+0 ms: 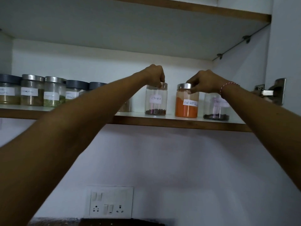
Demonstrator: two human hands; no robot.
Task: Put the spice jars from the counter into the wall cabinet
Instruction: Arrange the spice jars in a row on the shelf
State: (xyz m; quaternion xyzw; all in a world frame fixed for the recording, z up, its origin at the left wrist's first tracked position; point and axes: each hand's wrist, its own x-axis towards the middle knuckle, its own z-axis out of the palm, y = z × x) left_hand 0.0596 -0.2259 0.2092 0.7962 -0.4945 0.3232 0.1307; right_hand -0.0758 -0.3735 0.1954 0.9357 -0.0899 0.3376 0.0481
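Both my arms reach up to the wall cabinet's lower shelf (179, 123). My left hand (154, 76) grips the steel lid of a clear jar labelled "Cloves" (156, 101), which stands on the shelf with dark cloves at its bottom. My right hand (205, 82) holds the steel lid of a jar of orange powder labelled "Red chilli Powder" (186, 105), also standing on the shelf. Right of it stands a third clear jar (215, 110) with dark contents, partly behind my right wrist.
Several labelled spice jars (32, 93) line the shelf's left part, some behind my left forearm. An upper shelf (211, 12) spans above. The door hinge (270, 92) sits at the right. A switch-and-socket plate (110, 202) is on the wall below.
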